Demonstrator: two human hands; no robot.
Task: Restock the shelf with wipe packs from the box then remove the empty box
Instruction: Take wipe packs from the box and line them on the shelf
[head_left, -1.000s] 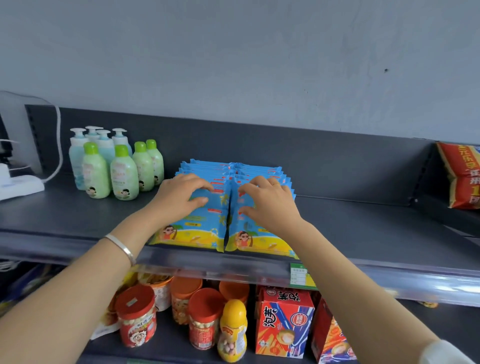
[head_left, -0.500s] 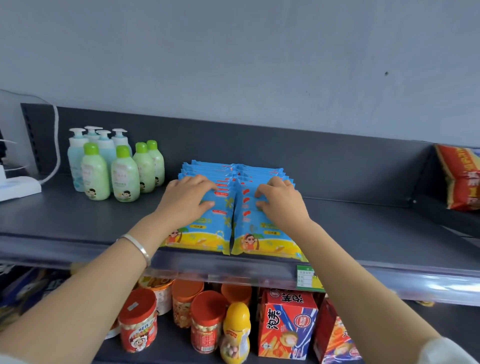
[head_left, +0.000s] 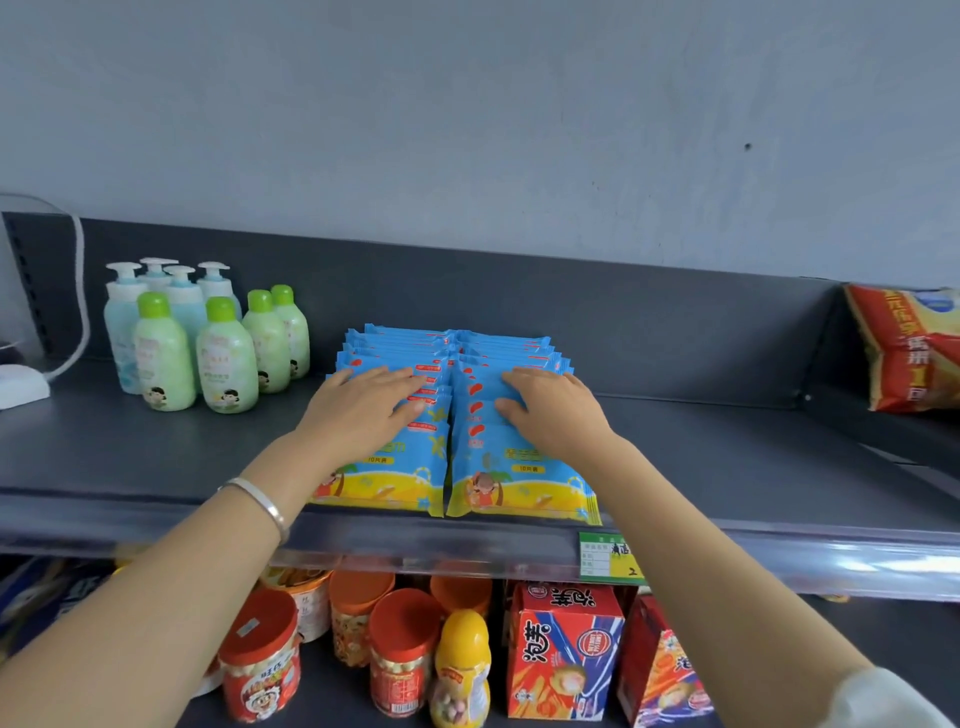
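Green-capped bottles (head_left: 208, 343) at the far left of the dark shelf (head_left: 130, 457). What sits beside them?

Two rows of blue wipe packs (head_left: 395, 467), overlapped and lying side by side, reaching the shelf's front edge.

And the hands?

Left hand (head_left: 363, 410), silver bangle (head_left: 260, 501) at the wrist, lies flat on the left row, fingers straight and spread a little. Right hand (head_left: 556, 410) presses the right row likewise, gripping nothing.

Farther right?

A red snack bag (head_left: 909, 348), well apart, on the neighbouring shelf section.
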